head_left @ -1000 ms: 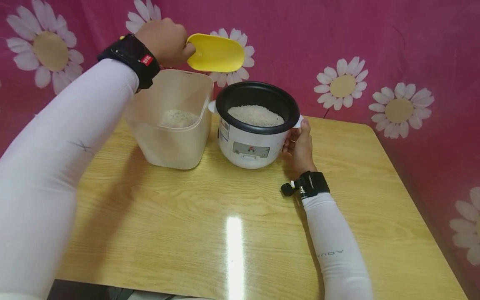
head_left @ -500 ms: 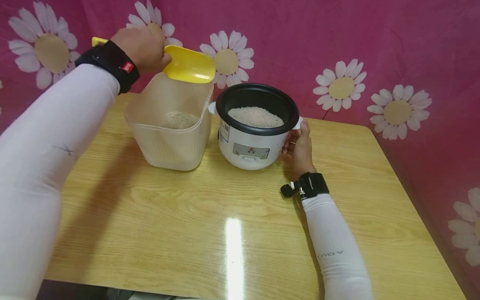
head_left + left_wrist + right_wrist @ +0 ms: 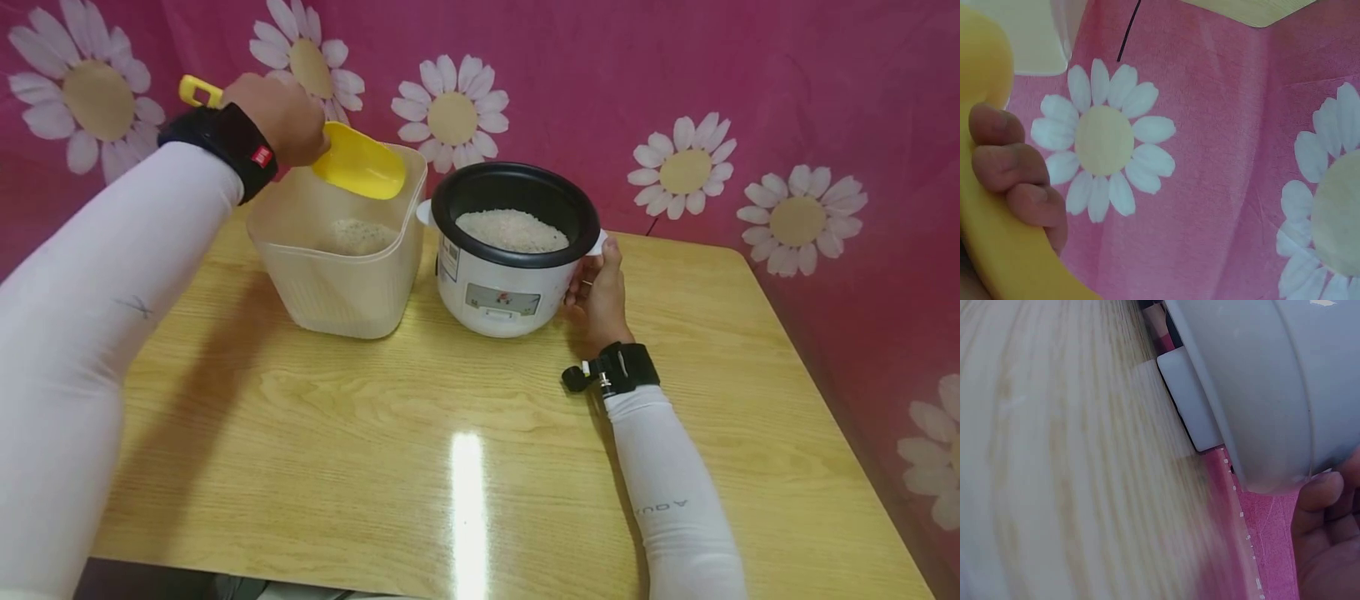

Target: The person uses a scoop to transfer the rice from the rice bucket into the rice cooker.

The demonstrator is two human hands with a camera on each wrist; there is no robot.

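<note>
My left hand (image 3: 281,117) grips the handle of a yellow scoop (image 3: 363,167). In the left wrist view, curled fingers (image 3: 1013,165) wrap the scoop's handle (image 3: 1004,250). The scoop's bowl dips just inside the mouth of a cream plastic bin (image 3: 341,292), above the rice (image 3: 360,237) low in it. To the right stands a white rice cooker (image 3: 480,312) with a black inner pot (image 3: 517,177) holding a mound of rice (image 3: 513,229). My right hand (image 3: 600,296) holds the cooker's right side handle (image 3: 597,243); in the right wrist view its fingers touch the cooker's body (image 3: 1272,394).
Bin and cooker stand side by side near the back of a light wooden table (image 3: 360,450). A pink cloth with white flowers (image 3: 570,92) hangs behind and along the right side. The table's front edge lies at the bottom of the head view.
My left hand has carried the scoop leftward and down, from above the gap between bin and cooker into the bin's mouth. My right hand stays at the cooker.
</note>
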